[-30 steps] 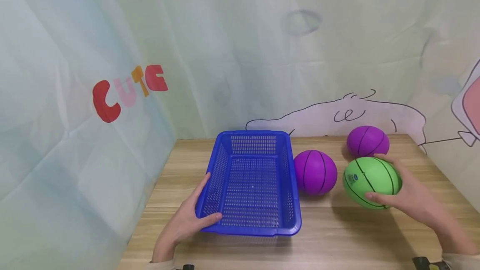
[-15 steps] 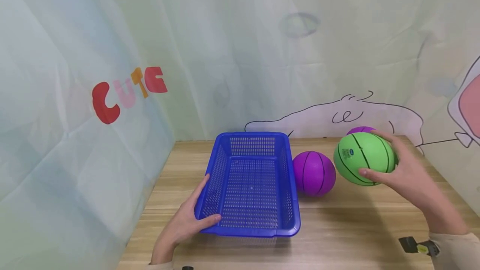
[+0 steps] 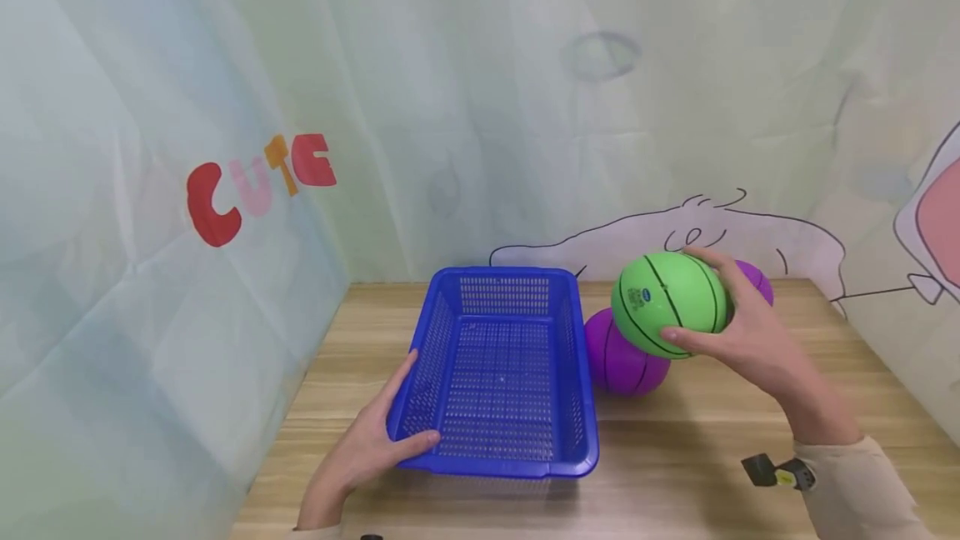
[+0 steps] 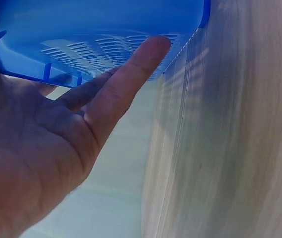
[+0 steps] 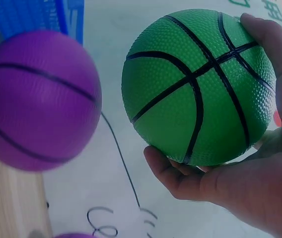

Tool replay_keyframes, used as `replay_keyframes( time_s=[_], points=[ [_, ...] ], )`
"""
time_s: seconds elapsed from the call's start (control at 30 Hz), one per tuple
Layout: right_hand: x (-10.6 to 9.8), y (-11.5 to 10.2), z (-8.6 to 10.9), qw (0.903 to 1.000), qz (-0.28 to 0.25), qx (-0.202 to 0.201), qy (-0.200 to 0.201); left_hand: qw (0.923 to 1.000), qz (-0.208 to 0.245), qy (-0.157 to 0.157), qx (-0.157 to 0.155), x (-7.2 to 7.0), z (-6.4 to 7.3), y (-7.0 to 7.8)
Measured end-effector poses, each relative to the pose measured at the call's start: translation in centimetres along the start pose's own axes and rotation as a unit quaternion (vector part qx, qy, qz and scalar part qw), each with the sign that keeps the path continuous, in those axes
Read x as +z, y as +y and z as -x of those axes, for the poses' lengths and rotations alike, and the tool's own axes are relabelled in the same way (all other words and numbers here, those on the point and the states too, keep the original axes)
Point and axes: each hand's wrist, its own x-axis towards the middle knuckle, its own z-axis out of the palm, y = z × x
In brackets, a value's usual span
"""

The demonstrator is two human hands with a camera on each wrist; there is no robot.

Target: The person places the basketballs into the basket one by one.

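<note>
A blue plastic basket (image 3: 498, 394) with slotted walls stands on the wooden table. My left hand (image 3: 363, 448) holds its near left corner, thumb over the rim and fingers along the outside. In the left wrist view those fingers (image 4: 126, 84) extend beside the slotted wall. To the right, my right hand (image 3: 742, 336) grips a green toy basketball (image 3: 663, 302) with black lines, thumb and fingers spread around it, raised above the table. Below and partly behind it, a purple ball (image 3: 609, 365) sits against the basket's right side; the right wrist view shows this purple ball (image 5: 36, 104) beside the green one.
Another purple ball (image 3: 759, 282) lies at the back right, mostly hidden behind my right hand. A printed cloth backdrop (image 3: 450, 107) rises behind the wooden table (image 3: 675, 473) and along its sides.
My right hand has lifted the green ball and carried it left, from beside the far purple ball to over the nearer one. The left hand and basket have stayed in place.
</note>
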Motion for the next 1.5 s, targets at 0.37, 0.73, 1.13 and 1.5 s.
replay_keyframes(
  time_s=[0.37,0.73,1.13,1.5],
  points=[
    [3.4,-2.3,-1.0,0.9985,-0.037,-0.025,-0.033,0.9999,-0.002,-0.003,-0.016,0.0,-0.2,0.0],
    [7.7,-2.9,-1.4,0.9927,-0.08,-0.04,-0.081,1.0,0.0,-0.001,-0.007,-0.1,-0.1,0.1],
    [11.2,-2.9,-1.4,0.9891,-0.075,-0.047,-0.118,0.9998,0.007,0.001,-0.019,0.0,-0.2,0.0],
    [13.5,-2.2,-1.3,0.9857,-0.046,-0.078,-0.142,0.9997,0.021,-0.001,-0.012,0.0,-0.2,-0.2]
  ],
)
